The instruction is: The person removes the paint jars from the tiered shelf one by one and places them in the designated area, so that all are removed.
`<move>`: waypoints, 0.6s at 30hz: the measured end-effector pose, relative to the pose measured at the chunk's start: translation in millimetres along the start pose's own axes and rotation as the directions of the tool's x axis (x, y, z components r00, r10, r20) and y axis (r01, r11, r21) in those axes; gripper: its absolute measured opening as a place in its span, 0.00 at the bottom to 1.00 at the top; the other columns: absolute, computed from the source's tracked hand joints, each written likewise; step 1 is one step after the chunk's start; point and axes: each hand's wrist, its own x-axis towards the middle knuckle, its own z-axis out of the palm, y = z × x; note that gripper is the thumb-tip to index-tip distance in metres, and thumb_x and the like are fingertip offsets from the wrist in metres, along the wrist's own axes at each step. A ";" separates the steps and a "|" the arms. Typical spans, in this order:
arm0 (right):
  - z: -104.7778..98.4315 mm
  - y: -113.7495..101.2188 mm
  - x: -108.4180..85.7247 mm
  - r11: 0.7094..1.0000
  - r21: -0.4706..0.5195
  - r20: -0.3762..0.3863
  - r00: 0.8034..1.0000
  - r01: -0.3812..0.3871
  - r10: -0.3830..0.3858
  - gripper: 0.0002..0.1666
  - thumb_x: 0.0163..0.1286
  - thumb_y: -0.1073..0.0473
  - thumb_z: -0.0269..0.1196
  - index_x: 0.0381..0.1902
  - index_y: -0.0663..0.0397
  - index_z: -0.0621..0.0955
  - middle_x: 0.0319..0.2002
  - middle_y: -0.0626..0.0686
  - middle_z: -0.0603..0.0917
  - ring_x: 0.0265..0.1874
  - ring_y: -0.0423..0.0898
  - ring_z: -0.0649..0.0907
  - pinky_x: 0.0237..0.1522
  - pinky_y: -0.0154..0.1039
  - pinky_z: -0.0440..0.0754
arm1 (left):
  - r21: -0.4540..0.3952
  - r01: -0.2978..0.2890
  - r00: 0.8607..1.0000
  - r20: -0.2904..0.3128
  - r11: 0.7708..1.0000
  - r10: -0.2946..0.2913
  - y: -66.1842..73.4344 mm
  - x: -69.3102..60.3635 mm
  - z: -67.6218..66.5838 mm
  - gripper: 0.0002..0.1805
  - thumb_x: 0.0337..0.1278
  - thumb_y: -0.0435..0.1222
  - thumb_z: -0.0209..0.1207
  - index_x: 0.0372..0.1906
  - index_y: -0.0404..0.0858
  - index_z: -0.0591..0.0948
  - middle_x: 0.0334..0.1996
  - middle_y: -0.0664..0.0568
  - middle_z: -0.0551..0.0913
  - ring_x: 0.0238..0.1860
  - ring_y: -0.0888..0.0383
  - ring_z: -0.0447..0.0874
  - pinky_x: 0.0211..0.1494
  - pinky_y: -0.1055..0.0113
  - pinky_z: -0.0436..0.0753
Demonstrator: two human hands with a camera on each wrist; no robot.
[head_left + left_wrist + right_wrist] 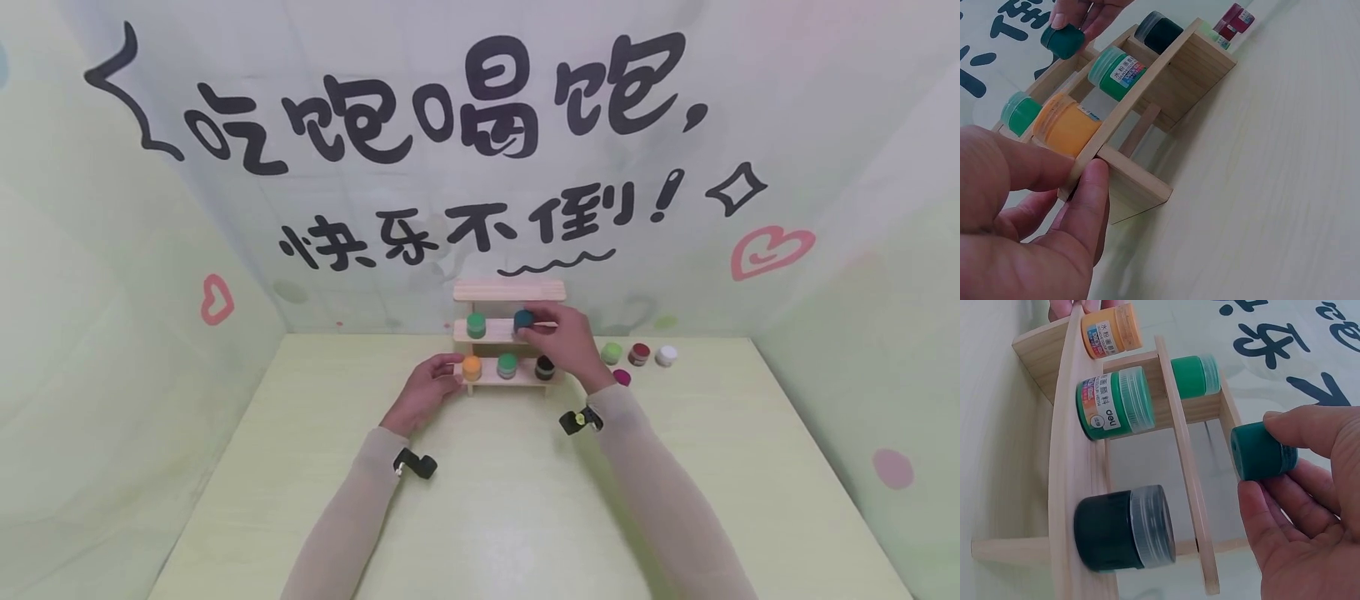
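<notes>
A small wooden tiered rack (507, 290) stands at the back of the table. My right hand (566, 337) pinches a dark teal paint jar (1259, 450) between thumb and fingers, at the right part of the middle tier. On that tier's left is a green jar (476, 326). Along the lowest tier stand an orange jar (471, 367), another green jar (1107, 403) and a blackish jar (1124, 529). With thumb and fingers, my left hand (1035, 212) grips the rack's left end beside the orange jar. Whether the teal jar touches the tier, I cannot tell.
Right of the rack, on the table (480, 500), are a light green jar (612, 353), a dark red jar (640, 354), a white jar (666, 356) and a magenta jar (622, 377) partly behind my right wrist. A printed cloth (420, 192) hangs close behind the rack.
</notes>
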 end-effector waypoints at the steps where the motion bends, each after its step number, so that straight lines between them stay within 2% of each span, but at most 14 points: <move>1: -1.0 1.0 -1.2 1.000 -0.003 -0.003 1.000 0.007 -0.007 0.30 0.66 0.59 0.74 0.65 0.59 0.83 0.56 0.59 0.89 0.57 0.55 0.88 0.59 0.46 0.89 | 0.003 0.002 1.000 -0.001 1.000 -0.002 -0.4 0.2 -0.3 0.25 0.67 0.24 0.59 0.67 0.40 0.80 0.56 0.43 0.76 0.55 0.54 0.77 0.60 0.67 0.88; 10: -12.8 10.4 -11.9 1.000 0.006 -0.039 0.999 0.028 -0.028 0.29 0.67 0.62 0.74 0.65 0.61 0.83 0.56 0.61 0.89 0.56 0.57 0.88 0.58 0.42 0.90 | 0.007 -0.008 1.000 0.006 1.000 0.008 0.0 2.2 -2.3 0.26 0.66 0.25 0.58 0.68 0.40 0.79 0.57 0.41 0.80 0.53 0.53 0.82 0.58 0.67 0.88; 18: -27.0 19.7 -30.3 0.998 0.053 -0.054 0.998 0.022 -0.020 0.29 0.68 0.64 0.73 0.66 0.64 0.81 0.59 0.63 0.86 0.59 0.59 0.86 0.58 0.34 0.87 | -0.062 0.008 1.000 0.013 0.998 -0.008 0.0 1.8 -0.7 0.26 0.66 0.21 0.58 0.68 0.36 0.78 0.56 0.40 0.80 0.53 0.54 0.83 0.62 0.63 0.88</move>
